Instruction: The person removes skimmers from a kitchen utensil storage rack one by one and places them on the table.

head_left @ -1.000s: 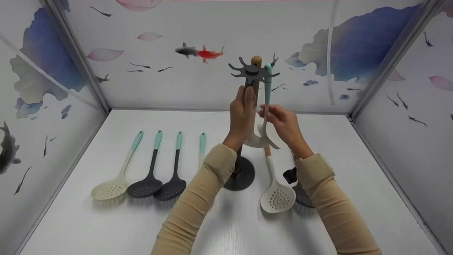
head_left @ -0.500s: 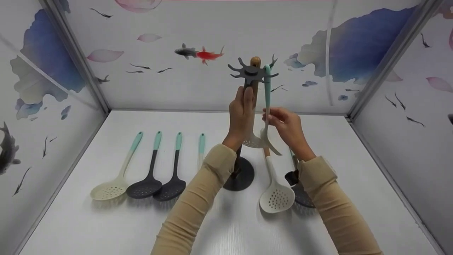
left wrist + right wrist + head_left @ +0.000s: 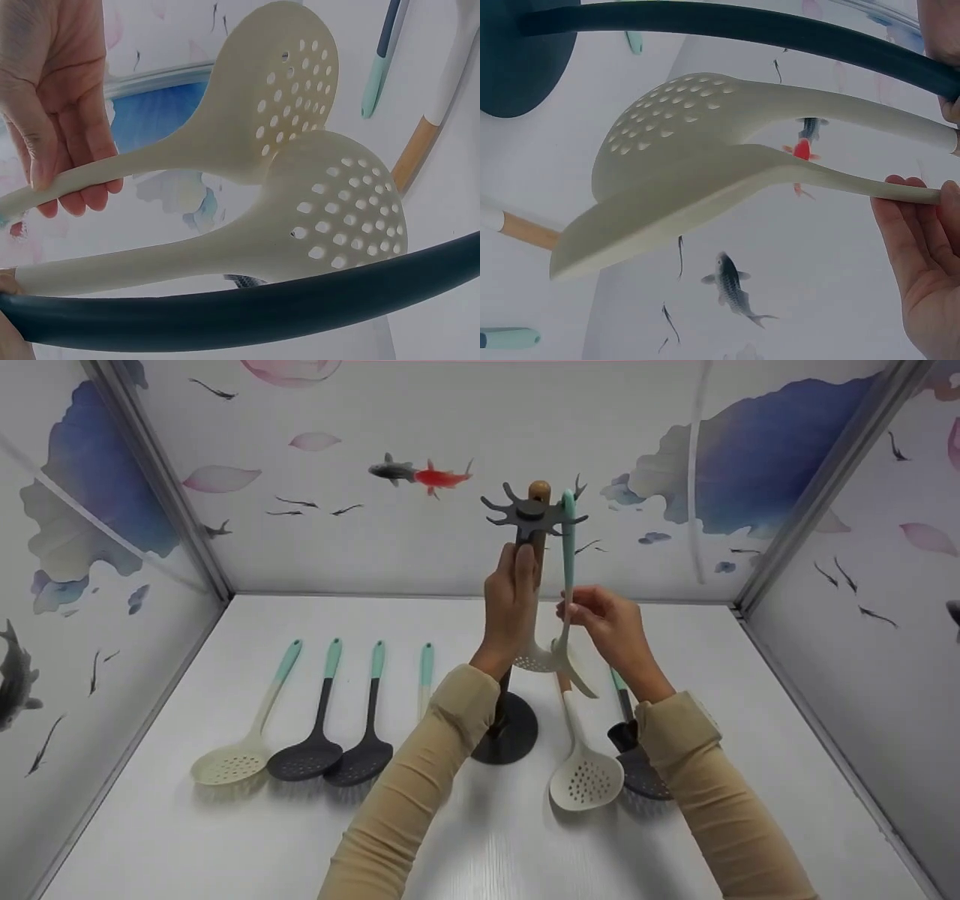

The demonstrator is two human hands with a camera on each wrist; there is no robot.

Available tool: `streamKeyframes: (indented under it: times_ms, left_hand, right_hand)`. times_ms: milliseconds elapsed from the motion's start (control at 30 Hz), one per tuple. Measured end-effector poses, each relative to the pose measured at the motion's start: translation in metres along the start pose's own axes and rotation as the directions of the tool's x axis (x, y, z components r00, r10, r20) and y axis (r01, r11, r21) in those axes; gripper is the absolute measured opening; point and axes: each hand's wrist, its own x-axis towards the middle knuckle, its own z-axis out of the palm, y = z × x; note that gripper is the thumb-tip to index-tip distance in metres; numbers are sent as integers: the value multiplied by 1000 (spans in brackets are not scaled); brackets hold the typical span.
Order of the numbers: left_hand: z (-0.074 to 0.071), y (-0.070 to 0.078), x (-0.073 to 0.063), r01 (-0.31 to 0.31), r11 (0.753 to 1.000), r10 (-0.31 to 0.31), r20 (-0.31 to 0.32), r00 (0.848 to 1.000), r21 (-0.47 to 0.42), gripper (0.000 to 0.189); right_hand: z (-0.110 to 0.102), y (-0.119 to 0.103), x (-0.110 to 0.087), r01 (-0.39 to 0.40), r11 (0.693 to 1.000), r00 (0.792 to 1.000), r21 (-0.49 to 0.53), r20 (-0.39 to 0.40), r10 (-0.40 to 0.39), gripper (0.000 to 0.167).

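My left hand (image 3: 510, 604) grips the upright of a dark utensil stand (image 3: 514, 731), just under its ring of hooks (image 3: 531, 512). Against the upright hangs a cream slotted skimmer (image 3: 247, 244) with a wooden handle, its upper part partly covered by that hand. On the stand's right side, my right hand (image 3: 611, 630) pinches the cream stem of a second slotted skimmer (image 3: 667, 206) between thumb and fingers. Its mint handle (image 3: 568, 540) stands upright, the top end at a right-hand hook; whether it is hooked I cannot tell. The two skimmer heads overlap in both wrist views.
Left on the white table lie a cream skimmer (image 3: 232, 765), two black skimmers (image 3: 307, 761) and a mint handle (image 3: 427, 660) partly behind the left sleeve. Right of the base are a white wooden-handled skimmer (image 3: 587, 780) and a black skimmer (image 3: 641, 772). Printed panels surround the table.
My right hand has shifted slightly right and down. The held skimmer's head has swung a little lower; its handle top dipped, then rose slightly at the hook. My left hand stays on the stand.
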Motion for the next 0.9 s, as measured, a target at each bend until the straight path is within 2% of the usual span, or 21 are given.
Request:
streamKeyframes:
  times_ms: [167, 400, 533, 733, 900]
  left_hand:
    - [0, 1, 0, -6, 1000, 6, -9, 1000, 10, 62]
    - [0, 1, 1, -29, 1000, 29, -14, 999, -1, 57]
    - [1, -1, 1, -43, 999, 43, -18, 999, -8, 58]
    - [0, 1, 0, -45, 999, 45, -8, 999, -10, 59]
    - [0, 1, 0, -48, 999, 48, -11, 999, -16, 59]
  right_hand:
    - [-2, 0, 0, 7, 1000, 1000, 7, -3, -7, 22]
    - [-14, -1, 3, -30, 995, 1000, 98, 2, 30, 24]
    - [-22, 2, 2, -41, 994, 999, 100, -12, 42, 24]
    - [-35, -4, -10, -42, 997, 998, 67, -39, 45, 21]
    - [-47, 25, -14, -74, 997, 994, -1, -75, 74, 21]
